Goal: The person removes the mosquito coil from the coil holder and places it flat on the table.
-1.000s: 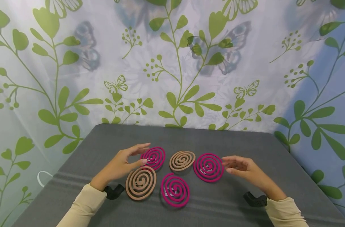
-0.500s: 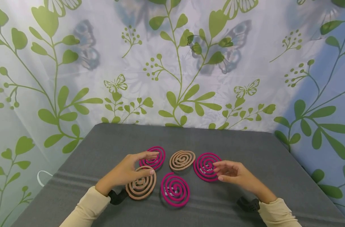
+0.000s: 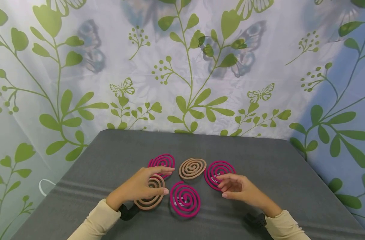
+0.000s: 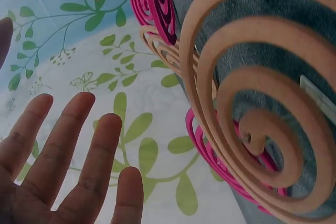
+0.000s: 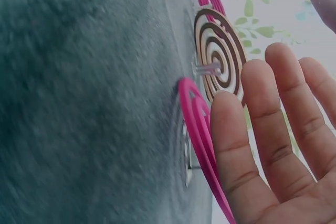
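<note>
Several mosquito coils stand tilted on small metal holders. My left hand [image 3: 140, 185] is held over the front-left tan coil [image 3: 152, 204], hiding part of it; its fingers reach past the back-left magenta coil [image 3: 162, 160]. In the left wrist view that tan coil [image 4: 283, 85] looms beside the spread fingers, with nothing in the palm. My right hand [image 3: 240, 190], fingers loosely bent and holding nothing, overlaps the right magenta coil [image 3: 219, 164] in the head view. Between the hands are a front magenta coil [image 3: 186, 200] and a back tan coil [image 3: 192, 168].
A grey cloth-covered table [image 3: 260, 156] bears the coils. Behind it hangs a white curtain [image 3: 158, 110] printed with green leaves and butterflies. A white cord loop [image 3: 42, 186] shows at the table's left edge. Black wrist mounts [image 3: 128, 212] sit below both hands.
Both hands have moved inward, toward each other, and slightly nearer the front. The left now covers more of the front-left tan coil, the right more of the right magenta coil. The coils have stayed put.
</note>
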Demonstrator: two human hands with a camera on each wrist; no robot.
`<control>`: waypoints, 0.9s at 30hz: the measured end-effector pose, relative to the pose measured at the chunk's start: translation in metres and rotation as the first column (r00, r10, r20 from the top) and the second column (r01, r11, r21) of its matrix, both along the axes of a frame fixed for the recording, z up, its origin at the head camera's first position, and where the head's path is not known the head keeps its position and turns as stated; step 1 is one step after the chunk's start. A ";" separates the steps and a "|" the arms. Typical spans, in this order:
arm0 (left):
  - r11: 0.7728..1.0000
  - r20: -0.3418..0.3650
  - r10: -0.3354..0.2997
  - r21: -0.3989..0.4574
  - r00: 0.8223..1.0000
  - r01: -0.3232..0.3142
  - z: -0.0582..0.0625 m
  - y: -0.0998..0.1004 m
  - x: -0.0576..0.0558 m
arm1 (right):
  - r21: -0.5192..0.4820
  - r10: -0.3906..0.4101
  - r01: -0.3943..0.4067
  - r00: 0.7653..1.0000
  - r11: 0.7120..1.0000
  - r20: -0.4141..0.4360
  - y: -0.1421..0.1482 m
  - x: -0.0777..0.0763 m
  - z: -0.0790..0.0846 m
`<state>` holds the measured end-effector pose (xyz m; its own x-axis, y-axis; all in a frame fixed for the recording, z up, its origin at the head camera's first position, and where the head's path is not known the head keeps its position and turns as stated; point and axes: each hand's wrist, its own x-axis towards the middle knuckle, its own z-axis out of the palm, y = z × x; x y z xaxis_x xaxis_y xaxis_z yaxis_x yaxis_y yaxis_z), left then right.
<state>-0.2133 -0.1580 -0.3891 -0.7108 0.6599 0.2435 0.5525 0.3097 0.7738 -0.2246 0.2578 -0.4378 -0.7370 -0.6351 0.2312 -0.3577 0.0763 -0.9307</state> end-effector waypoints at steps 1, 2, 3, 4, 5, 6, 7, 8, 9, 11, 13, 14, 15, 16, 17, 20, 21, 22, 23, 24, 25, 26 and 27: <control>1.000 -0.005 -0.005 -0.007 1.000 0.005 0.000 0.001 0.000 | 0.002 0.000 0.000 1.000 1.000 0.001 -0.001 0.000 -0.001; 1.000 -0.012 -0.008 -0.013 1.000 0.008 -0.001 0.001 0.000 | 0.003 0.002 -0.002 1.000 1.000 0.001 -0.003 0.000 -0.002; 1.000 -0.019 -0.008 -0.025 1.000 0.007 -0.001 0.002 0.000 | 0.006 0.003 -0.003 1.000 1.000 0.002 -0.004 0.000 -0.002; 0.999 -0.024 -0.008 -0.036 1.000 0.008 -0.002 0.002 0.001 | 0.008 0.004 -0.004 1.000 1.000 0.004 -0.006 0.001 -0.003; 0.999 -0.030 -0.009 -0.046 1.000 0.007 -0.002 0.003 0.001 | 0.010 0.005 -0.005 1.000 1.000 0.004 -0.007 0.001 -0.004; 0.998 -0.031 -0.006 -0.058 1.000 0.004 -0.003 0.004 0.001 | 0.014 0.005 -0.005 1.000 1.000 0.006 -0.008 0.001 -0.005; 0.998 -0.032 -0.006 -0.067 0.999 0.004 -0.003 0.004 0.001 | 0.017 0.005 -0.005 1.000 1.000 0.006 -0.010 0.001 -0.005; 0.997 -0.035 -0.007 -0.075 0.999 0.005 -0.003 0.005 0.002 | 0.019 0.005 -0.005 1.000 1.000 0.008 -0.011 0.001 -0.006; 0.996 -0.040 -0.006 -0.086 0.999 0.002 -0.003 0.006 0.002 | 0.022 0.004 -0.004 1.000 1.000 0.007 -0.012 0.001 -0.006; 0.995 -0.046 -0.009 -0.100 0.999 0.005 -0.003 0.008 0.003 | 0.032 0.002 -0.002 1.000 0.999 0.002 -0.015 0.002 -0.007; 0.994 -0.052 -0.010 -0.111 0.999 0.005 -0.004 0.009 0.004 | 0.044 0.001 -0.001 1.000 0.999 -0.002 -0.017 0.002 -0.007; 0.993 -0.054 -0.010 -0.116 0.998 0.004 -0.005 0.009 0.004 | 0.050 0.003 -0.003 1.000 0.999 0.000 -0.019 0.002 -0.007; 0.993 -0.048 -0.012 -0.116 0.999 0.006 -0.005 0.009 0.004 | 0.056 0.005 -0.005 1.000 0.998 0.004 -0.020 0.002 -0.007; 0.994 -0.041 -0.015 -0.111 0.999 0.010 -0.006 0.009 0.003 | 0.063 0.007 -0.008 1.000 0.998 0.013 -0.021 0.002 -0.007; 0.994 -0.028 -0.020 -0.104 0.999 0.017 -0.007 0.009 0.003 | 0.070 0.011 -0.012 1.000 0.997 0.024 -0.022 0.002 -0.006; 0.996 0.011 -0.039 -0.082 0.999 0.040 -0.007 0.011 0.003 | 0.091 0.027 -0.032 0.998 0.995 0.061 -0.026 0.002 -0.004; 0.996 0.023 -0.043 -0.078 0.999 0.045 -0.007 0.012 0.003 | 0.099 0.032 -0.039 0.997 0.994 0.071 -0.028 0.002 -0.003; 0.996 0.027 -0.041 -0.083 0.999 0.043 -0.007 0.012 0.004 | 0.106 0.037 -0.046 0.996 0.993 0.079 -0.029 0.002 -0.003; 0.995 0.028 -0.036 -0.090 0.999 0.038 -0.006 0.013 0.004 | 0.112 0.045 -0.054 0.995 0.992 0.084 -0.030 0.002 -0.002; 0.994 0.019 -0.026 -0.106 0.999 0.028 -0.006 0.014 0.005 | 0.117 0.051 -0.061 0.995 0.991 0.090 -0.031 0.002 -0.003; 0.992 0.006 -0.013 -0.124 1.000 0.013 -0.006 0.015 0.006 | 0.121 0.057 -0.068 0.994 0.990 0.094 -0.032 0.002 -0.003; 0.989 -0.008 0.002 -0.147 1.000 -0.003 -0.006 0.016 0.007 | 0.125 0.062 -0.074 0.993 0.989 0.096 -0.033 0.001 -0.004; 0.986 -0.025 0.016 -0.167 1.000 -0.020 -0.006 0.017 0.007 | 0.131 0.066 -0.078 0.993 0.988 0.094 -0.034 0.001 -0.004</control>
<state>-0.2059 -0.1410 -0.3953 -0.7183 0.6798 0.1481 0.5633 0.4434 0.6972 -0.2234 0.2236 -0.4420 -0.7019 -0.7083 0.0752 -0.2826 0.1801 -0.9422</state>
